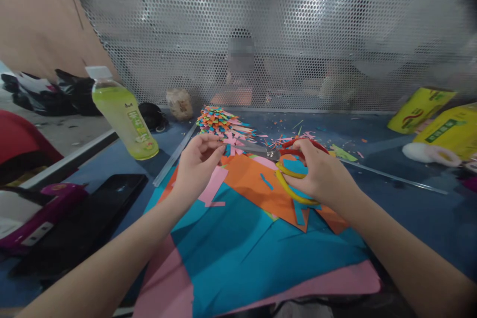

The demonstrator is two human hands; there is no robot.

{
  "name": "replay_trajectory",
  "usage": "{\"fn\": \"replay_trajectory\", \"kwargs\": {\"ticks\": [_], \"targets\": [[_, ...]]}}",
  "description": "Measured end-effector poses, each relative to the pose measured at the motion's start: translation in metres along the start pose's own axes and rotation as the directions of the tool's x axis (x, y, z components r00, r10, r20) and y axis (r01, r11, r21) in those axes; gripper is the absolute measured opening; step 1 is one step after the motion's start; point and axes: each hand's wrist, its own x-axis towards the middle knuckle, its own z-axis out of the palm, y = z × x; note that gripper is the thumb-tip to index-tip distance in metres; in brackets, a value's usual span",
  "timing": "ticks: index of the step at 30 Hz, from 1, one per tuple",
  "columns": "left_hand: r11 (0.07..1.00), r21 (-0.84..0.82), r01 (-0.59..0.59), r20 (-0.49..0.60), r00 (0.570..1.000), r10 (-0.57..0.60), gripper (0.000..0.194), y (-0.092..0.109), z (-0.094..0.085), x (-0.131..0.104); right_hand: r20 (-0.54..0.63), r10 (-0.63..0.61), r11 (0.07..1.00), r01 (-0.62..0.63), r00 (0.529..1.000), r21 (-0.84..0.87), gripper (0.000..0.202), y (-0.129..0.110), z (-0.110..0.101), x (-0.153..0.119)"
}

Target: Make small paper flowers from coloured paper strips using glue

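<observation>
My right hand (323, 174) grips scissors (288, 169) with red and yellow handles, the blades pointing left over the paper. My left hand (197, 165) pinches a small pink paper strip (228, 143) at the blade tips. Beneath both hands lie overlapping sheets of coloured paper: orange (257, 184), blue (238, 248) and pink (167, 288). A heap of cut multicoloured paper strips (219, 123) sits just beyond my left hand.
A bottle of green drink (124, 114) stands at the left. A black phone (112, 194) and a purple-and-white box (33, 216) lie left of it. Yellow packets (443, 126) sit far right. A perforated metal screen (261, 25) closes the back; a person sits behind it.
</observation>
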Motion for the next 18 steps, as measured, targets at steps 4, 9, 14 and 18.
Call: {"fn": "replay_trajectory", "kwargs": {"ticks": [4,9,14,18], "targets": [[1.000,0.015,-0.003,0.006,1.000,0.003,0.015,0.0005,-0.0004,0.0001,0.014,-0.045,0.999,0.045,0.999,-0.004,0.036,-0.0004,0.0011,-0.0001],[1.000,-0.006,0.023,-0.011,1.000,-0.023,0.016,0.0006,-0.0008,0.0008,0.030,-0.042,0.999,0.042,0.999,0.005,0.037,-0.0005,0.0024,-0.0004],[0.999,-0.036,0.029,-0.023,0.999,-0.030,0.018,0.0000,-0.0007,0.0010,0.070,-0.044,0.999,0.042,0.997,0.022,0.038,-0.0005,0.0026,-0.0010],[0.999,-0.036,0.024,-0.017,1.000,-0.025,0.017,-0.0010,-0.0008,0.0010,0.068,-0.036,0.999,0.037,0.997,-0.007,0.037,-0.0022,0.0015,-0.0008]]}}
